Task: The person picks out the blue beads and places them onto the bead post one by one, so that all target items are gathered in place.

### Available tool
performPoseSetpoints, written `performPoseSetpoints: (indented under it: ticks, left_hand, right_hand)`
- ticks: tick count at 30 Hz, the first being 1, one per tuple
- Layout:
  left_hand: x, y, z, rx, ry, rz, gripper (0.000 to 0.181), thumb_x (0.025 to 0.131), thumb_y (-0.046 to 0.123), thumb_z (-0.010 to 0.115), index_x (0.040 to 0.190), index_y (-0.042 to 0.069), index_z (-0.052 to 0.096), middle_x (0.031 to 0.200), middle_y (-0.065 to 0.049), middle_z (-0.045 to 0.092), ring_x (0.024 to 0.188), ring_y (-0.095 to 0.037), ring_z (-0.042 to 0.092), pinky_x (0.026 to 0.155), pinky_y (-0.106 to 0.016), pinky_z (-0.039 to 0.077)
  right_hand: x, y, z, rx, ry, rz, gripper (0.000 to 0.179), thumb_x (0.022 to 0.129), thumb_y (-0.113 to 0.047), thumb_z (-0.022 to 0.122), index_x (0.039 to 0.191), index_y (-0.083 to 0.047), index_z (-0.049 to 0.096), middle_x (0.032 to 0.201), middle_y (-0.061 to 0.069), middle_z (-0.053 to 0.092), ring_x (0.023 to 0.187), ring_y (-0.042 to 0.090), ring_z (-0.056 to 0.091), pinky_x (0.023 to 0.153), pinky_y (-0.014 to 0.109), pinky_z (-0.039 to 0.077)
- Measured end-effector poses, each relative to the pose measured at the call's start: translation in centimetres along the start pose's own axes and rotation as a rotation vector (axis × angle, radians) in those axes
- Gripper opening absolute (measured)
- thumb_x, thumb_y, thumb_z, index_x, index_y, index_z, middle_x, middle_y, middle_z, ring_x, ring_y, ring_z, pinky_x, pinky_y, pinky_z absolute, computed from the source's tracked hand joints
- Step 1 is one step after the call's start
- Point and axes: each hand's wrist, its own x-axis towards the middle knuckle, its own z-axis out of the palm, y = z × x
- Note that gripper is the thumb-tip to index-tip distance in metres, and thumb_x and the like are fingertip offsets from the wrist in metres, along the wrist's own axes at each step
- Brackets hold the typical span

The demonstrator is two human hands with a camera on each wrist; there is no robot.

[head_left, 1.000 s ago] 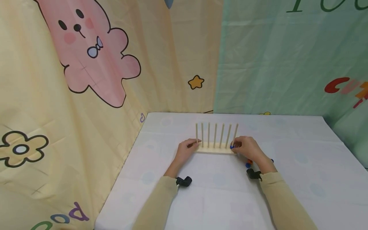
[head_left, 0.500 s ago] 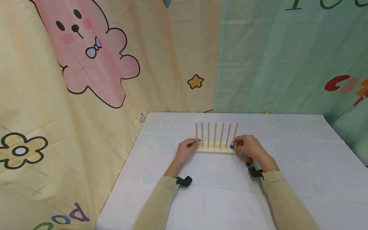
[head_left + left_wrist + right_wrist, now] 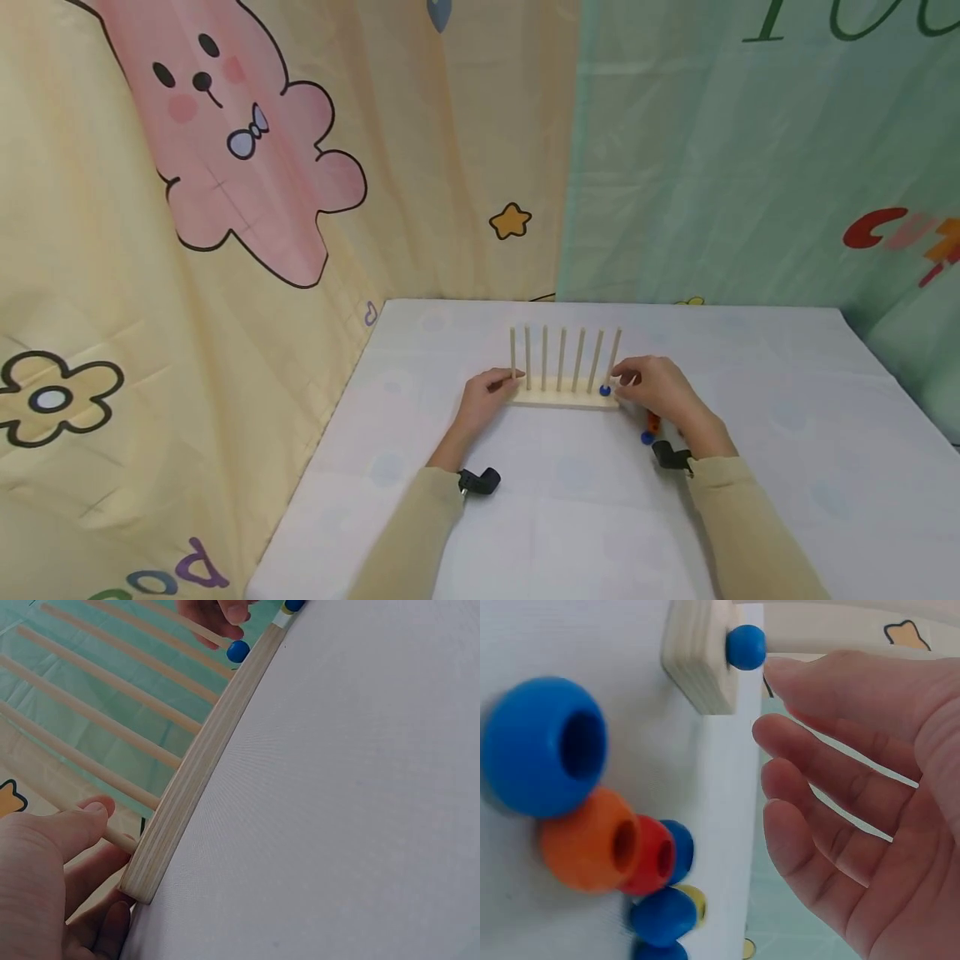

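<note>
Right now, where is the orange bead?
In the right wrist view, the orange bead lies at lower left, between a blue bead and the red bead.

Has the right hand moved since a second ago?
Yes: the right hand has eased slightly rightward from the rightmost wooden peg, uncovering more of its blue bead in the head view.

Creased cream cloth (image 3: 457, 150) hung left and centre, printed pink bear (image 3: 247, 187), orange star (image 3: 511, 222); green cloth (image 3: 712, 167) right (lettering (image 3: 770, 21) cut off at top edge). White tabletop (image 3: 555, 533) below, faintly spotted. Soft light.
</note>
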Motion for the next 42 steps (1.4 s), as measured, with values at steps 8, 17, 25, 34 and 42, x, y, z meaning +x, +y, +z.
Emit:
performPoseSetpoints:
  ticks: [8, 17, 25, 34, 42]
  left_hand:
    - [0.3, -0.3, -0.1, 0.018, -0.009, -0.013, 0.021, 0.099, 0.025, 0.068, 0.116, 0.018, 0.077, 0.117, 0.003, 0.071, 0.107, -0.013, 0.064, 0.093, -0.033, 0.051]
    - [0.1, -0.2, 0.0, -0.001, -0.007, -0.009, 0.020, 0.099, 0.026, 0.068, 0.115, 0.018, 0.077, 0.119, 0.002, 0.071, 0.111, -0.015, 0.063, 0.094, -0.035, 0.050]
    - [-0.1, -0.3, 0.1, -0.032, -0.017, 0.002, 0.020, 0.099, 0.024, 0.068, 0.115, 0.017, 0.077, 0.119, 0.001, 0.071, 0.111, -0.018, 0.063, 0.094, -0.038, 0.050]
    - [0.1, -0.3, 0.0, 0.011, 0.002, -0.029, 0.019, 0.098, 0.023, 0.069, 0.115, 0.018, 0.077, 0.117, 0.002, 0.071, 0.106, -0.014, 0.063, 0.092, -0.032, 0.051]
    - [0.1, -0.5, 0.0, 0.025, -0.003, -0.036, 0.020, 0.098, 0.025, 0.069, 0.115, 0.018, 0.077, 0.117, 0.002, 0.072, 0.105, -0.013, 0.063, 0.092, -0.032, 0.051]
  right_hand:
    - [-0.6, -0.1, -1.2, -0.046, 0.046, -0.009, 0.024, 0.087, -0.012, 0.078, 0.110, -0.005, 0.075, 0.089, 0.000, 0.070, 0.080, 0.021, 0.062, 0.071, 0.042, 0.053]
    - [-1.9, 0.6, -1.5, -0.110, 0.026, -0.057, 0.022, 0.086, -0.012, 0.079, 0.107, -0.006, 0.076, 0.089, -0.001, 0.070, 0.078, 0.017, 0.060, 0.068, 0.039, 0.052]
    - [-4.0, 0.9, -1.7, -0.146, -0.016, -0.081, 0.018, 0.086, -0.011, 0.078, 0.105, -0.010, 0.078, 0.092, -0.004, 0.070, 0.080, 0.016, 0.060, 0.068, 0.035, 0.051]
    - [-5.7, 0.8, -1.4, -0.156, -0.064, -0.169, 0.022, 0.083, -0.009, 0.082, 0.104, -0.011, 0.077, 0.093, -0.006, 0.070, 0.078, 0.010, 0.060, 0.067, 0.030, 0.052]
    - [-6.3, 1.5, -0.4, -0.161, -0.070, -0.178, 0.022, 0.081, -0.006, 0.083, 0.100, -0.015, 0.078, 0.089, -0.014, 0.068, 0.078, 0.007, 0.060, 0.067, 0.029, 0.052]
